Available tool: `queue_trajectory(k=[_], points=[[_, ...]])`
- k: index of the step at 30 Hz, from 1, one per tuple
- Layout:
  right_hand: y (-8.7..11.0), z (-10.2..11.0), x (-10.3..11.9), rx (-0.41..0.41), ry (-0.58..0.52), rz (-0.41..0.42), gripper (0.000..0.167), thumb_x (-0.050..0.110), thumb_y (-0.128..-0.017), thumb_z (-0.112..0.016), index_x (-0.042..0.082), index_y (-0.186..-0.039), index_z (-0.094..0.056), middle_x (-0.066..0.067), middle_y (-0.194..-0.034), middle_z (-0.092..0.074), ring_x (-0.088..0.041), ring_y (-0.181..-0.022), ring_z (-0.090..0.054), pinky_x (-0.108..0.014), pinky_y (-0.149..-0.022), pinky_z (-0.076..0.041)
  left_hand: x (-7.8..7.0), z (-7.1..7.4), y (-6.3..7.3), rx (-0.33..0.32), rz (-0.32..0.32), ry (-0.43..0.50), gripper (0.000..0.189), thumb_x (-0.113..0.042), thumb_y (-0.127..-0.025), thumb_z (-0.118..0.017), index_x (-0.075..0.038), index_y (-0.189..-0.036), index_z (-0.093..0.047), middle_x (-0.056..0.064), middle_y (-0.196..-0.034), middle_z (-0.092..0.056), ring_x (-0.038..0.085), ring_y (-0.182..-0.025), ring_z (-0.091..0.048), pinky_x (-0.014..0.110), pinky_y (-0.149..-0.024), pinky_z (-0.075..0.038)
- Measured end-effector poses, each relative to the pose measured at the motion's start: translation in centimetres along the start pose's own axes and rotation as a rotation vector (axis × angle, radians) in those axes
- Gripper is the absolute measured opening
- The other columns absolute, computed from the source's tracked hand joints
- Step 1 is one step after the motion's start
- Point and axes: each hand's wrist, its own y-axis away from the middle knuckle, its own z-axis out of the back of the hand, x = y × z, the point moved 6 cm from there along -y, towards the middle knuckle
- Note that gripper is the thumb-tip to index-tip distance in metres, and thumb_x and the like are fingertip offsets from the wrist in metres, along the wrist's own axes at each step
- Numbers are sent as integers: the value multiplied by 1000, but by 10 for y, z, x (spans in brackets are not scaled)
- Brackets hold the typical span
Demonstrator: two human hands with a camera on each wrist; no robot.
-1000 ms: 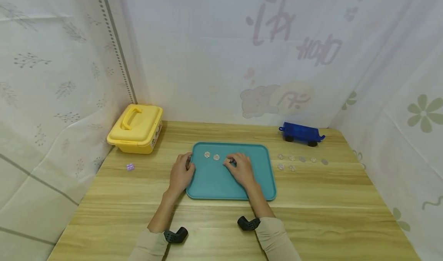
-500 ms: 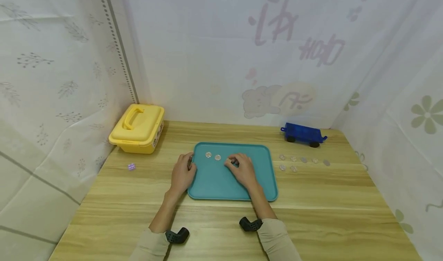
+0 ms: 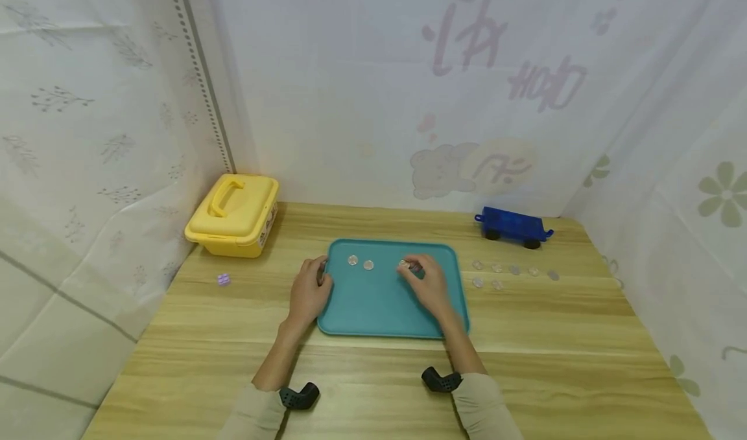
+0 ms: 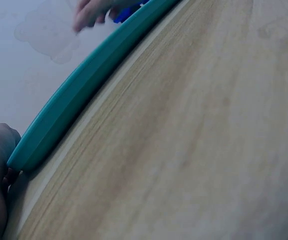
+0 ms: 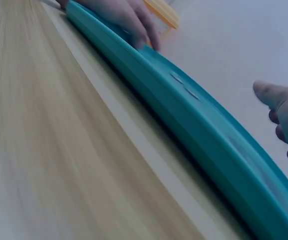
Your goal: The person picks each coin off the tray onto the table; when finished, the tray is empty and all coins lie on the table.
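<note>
A teal tray (image 3: 379, 310) lies on the table, with one silver coin (image 3: 353, 260) and a second coin (image 3: 368, 265) near its back left. My left hand (image 3: 308, 291) grips the tray's left rim between thumb and fingers. Over the tray's right half is my right hand (image 3: 428, 286), thumb and index finger pinching a shiny coin (image 3: 403, 264) at their tips. The left wrist view shows the right hand (image 4: 91, 12) raised above the tray rim. In the right wrist view, the right hand (image 5: 286, 112) is at the right edge; the coin is not visible there.
Right of the tray, several coins (image 3: 497, 268) lie in two rows. Behind them stands a blue toy wagon (image 3: 513, 225) with black wheels. A yellow lidded box (image 3: 236, 213) sits at the back left, with a small purple block (image 3: 224, 279) in front of it.
My right hand has moved right across the tray, lifting away with the coin at its fingertips. The left hand keeps its hold on the rim. The head view has shifted slightly.
</note>
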Motion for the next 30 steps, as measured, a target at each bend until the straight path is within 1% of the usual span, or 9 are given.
queue_trajectory(k=[2,5,7,10,12,17,23,26,30], points=[[4,15,-3,-31,-13,4,25,15,-84,-79,2,-104,-72,-8,-91,-67,-21,-83,-57,-29,-76,-46,1,0,0,8,4,5,40,-5,-92,-57,0,-130,-61,17,-107,-62,22,-74,-51,35,-70,-41],[11,38,-12,-68,-11,-29,24,15,-86,-77,4,-107,-72,-6,-93,-65,-18,-86,-55,-25,-78,-44,3,0,-1,21,16,15,40,-6,-92,-55,0,-131,-61,17,-108,-61,23,-74,-50,35,-69,-40],[16,53,-20,-104,21,-46,24,16,-86,-78,6,-106,-72,-6,-92,-64,-17,-86,-53,-23,-78,-42,3,0,-2,21,17,15,40,-6,-92,-55,0,-131,-61,17,-107,-61,23,-74,-50,35,-69,-40],[23,75,-33,-151,50,-56,24,13,-85,-79,4,-106,-72,-8,-92,-63,-17,-86,-53,-21,-77,-41,4,0,-3,16,14,14,39,-6,-93,-55,0,-131,-61,16,-107,-61,23,-74,-50,35,-69,-39],[31,91,-41,-179,72,-84,25,13,-85,-79,3,-107,-72,-8,-93,-63,-16,-85,-52,-19,-76,-40,3,0,-3,15,9,14,39,-6,-92,-56,0,-131,-61,16,-106,-61,23,-74,-50,35,-70,-39],[54,129,-61,-244,143,-160,27,12,-85,-79,0,-107,-71,-9,-92,-63,-9,-86,-50,-13,-76,-38,3,-2,-2,15,-6,17,39,-5,-91,-56,2,-130,-61,18,-105,-61,23,-75,-50,35,-70,-41],[68,162,-79,-298,238,-176,28,6,-83,-79,-5,-107,-70,-16,-90,-63,2,-85,-47,-10,-76,-36,3,-2,-2,4,-16,10,39,-4,-91,-56,2,-130,-60,18,-105,-61,23,-75,-51,36,-71,-41],[71,174,-89,-301,288,-241,28,9,-85,-78,-4,-108,-71,-16,-90,-63,2,-82,-47,-11,-74,-36,4,-2,-2,-2,-23,4,40,-4,-91,-56,3,-130,-61,18,-105,-62,22,-75,-51,36,-70,-42],[75,187,-104,-284,337,-368,30,17,-89,-75,-3,-110,-71,-17,-93,-63,-11,-85,-49,-22,-76,-36,4,-2,-2,-8,-29,2,40,-4,-90,-57,2,-130,-61,18,-106,-62,22,-74,-52,36,-70,-42]])
